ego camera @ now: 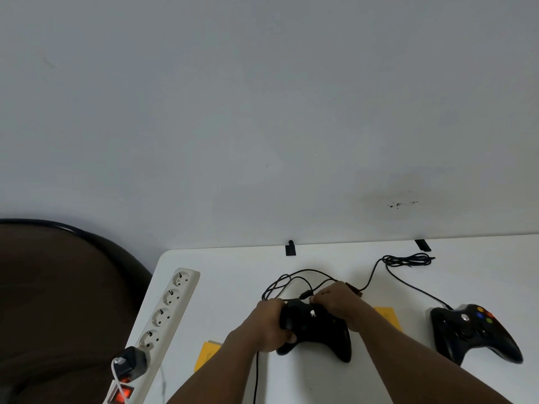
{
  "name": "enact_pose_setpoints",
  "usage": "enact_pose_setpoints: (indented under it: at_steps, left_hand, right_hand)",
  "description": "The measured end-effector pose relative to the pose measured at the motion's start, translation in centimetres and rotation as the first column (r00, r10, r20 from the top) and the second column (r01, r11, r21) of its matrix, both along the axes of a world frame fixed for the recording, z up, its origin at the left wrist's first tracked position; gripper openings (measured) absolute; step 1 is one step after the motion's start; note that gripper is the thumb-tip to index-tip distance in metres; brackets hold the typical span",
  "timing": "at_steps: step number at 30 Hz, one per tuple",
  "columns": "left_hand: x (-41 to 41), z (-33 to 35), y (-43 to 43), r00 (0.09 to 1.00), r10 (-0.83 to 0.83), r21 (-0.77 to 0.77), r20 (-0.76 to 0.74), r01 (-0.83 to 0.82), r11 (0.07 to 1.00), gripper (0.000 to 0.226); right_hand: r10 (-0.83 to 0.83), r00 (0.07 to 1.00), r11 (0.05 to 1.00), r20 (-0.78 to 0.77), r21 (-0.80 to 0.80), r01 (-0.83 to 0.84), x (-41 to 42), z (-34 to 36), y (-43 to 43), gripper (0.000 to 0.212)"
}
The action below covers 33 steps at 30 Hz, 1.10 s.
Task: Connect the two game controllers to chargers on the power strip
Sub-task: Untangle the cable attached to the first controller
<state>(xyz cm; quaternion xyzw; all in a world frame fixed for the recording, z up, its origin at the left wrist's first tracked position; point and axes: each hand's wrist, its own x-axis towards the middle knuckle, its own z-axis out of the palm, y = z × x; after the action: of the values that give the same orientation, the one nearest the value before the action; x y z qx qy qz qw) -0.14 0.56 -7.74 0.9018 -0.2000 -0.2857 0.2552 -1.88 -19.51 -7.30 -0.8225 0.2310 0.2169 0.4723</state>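
Observation:
A black game controller (318, 330) lies on the white table (233, 287) in the middle. My left hand (267, 325) grips its left handle. My right hand (335, 301) rests at its top edge, fingers pinched on the black cable (291, 279) near its plug. A second black controller (475, 333) with coloured buttons sits at the right, its cable (408, 260) coiled behind it. The white power strip (166, 310) runs along the table's left edge, with a black charger (131, 360) plugged in near its lit red switch.
Two yellow notes (205, 354) (386, 313) lie on the table near my arms. A dark brown chair (58, 301) stands left of the table. Two black clips (290, 247) sit on the table's far edge against the grey wall.

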Motion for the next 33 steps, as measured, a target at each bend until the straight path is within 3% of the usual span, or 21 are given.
enact_pose_setpoints:
  at_steps: [7,12,14,20,33]
  left_hand:
    - [-0.3,-0.3,0.6,0.999,0.046,-0.006,0.007,-0.046,0.999,0.051]
    - [-0.4,-0.4,0.6,0.998,0.060,-0.030,-0.009,-0.060,0.998,0.037]
    - [-0.5,-0.5,0.6,0.997,0.076,-0.028,-0.018,-0.076,0.997,0.034]
    - [-0.6,-0.6,0.6,0.995,0.096,0.010,-0.019,-0.096,0.995,0.047]
    - [-0.8,-0.7,0.6,0.992,0.117,0.031,-0.036,-0.116,0.993,0.045]
  right_hand:
    - [0.005,0.998,0.999,0.056,0.039,-0.007,0.0,0.7,0.5,0.037]
    - [-0.040,0.995,0.999,0.094,-0.032,0.043,-0.6,0.1,0.8,0.029]
    - [-0.132,0.986,0.991,0.106,0.047,0.128,-0.8,0.2,0.9,0.024]
    - [-0.225,0.959,0.972,0.172,0.110,0.208,-0.9,0.4,1.9,0.018]
    - [-0.054,0.978,0.980,0.200,-0.179,0.090,-0.1,-1.0,2.0,0.015]
